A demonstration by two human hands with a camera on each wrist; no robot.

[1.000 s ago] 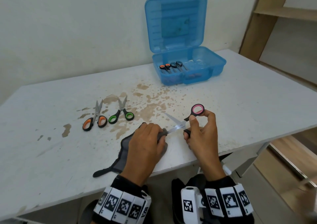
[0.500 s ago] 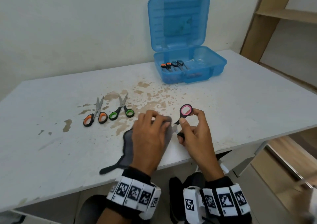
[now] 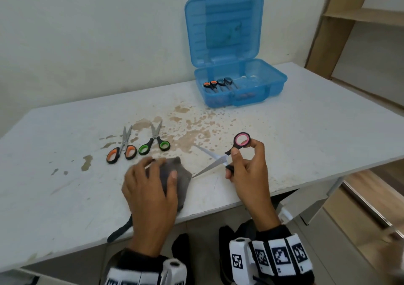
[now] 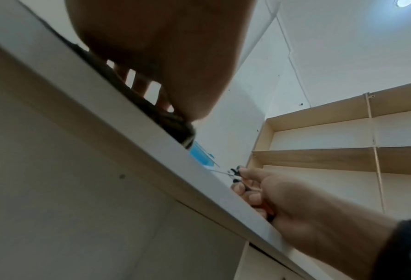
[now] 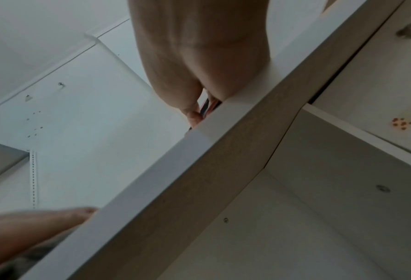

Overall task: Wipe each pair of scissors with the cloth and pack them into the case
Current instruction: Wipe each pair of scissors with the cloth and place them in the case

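My right hand [image 3: 243, 153] holds the pink-handled scissors [image 3: 220, 159] just above the table's front edge, fingers curled round both handle rings. Its blades are spread open, tips pointing left. My left hand [image 3: 160, 168] grips the grey cloth [image 3: 183, 183] on the table, left of the lower blade tip and just clear of it. In the left wrist view the left hand's fingers [image 4: 139, 87] press down on the cloth [image 4: 168, 119], with the scissors [image 4: 233, 173] and right hand [image 4: 266, 191] beyond. The open blue case [image 3: 273, 83] stands far right with two pairs of scissors [image 3: 218, 83] inside.
Orange-handled scissors [image 3: 121, 150] and green-handled scissors [image 3: 154, 143] lie side by side on the white table [image 3: 306, 131], left of centre. Brown stains mark the table's middle. A wooden shelf unit [image 3: 360, 16] stands at the right.
My left hand has slid the cloth leftward off the blades, which it covered half a second ago. The blades now show bare and spread open.
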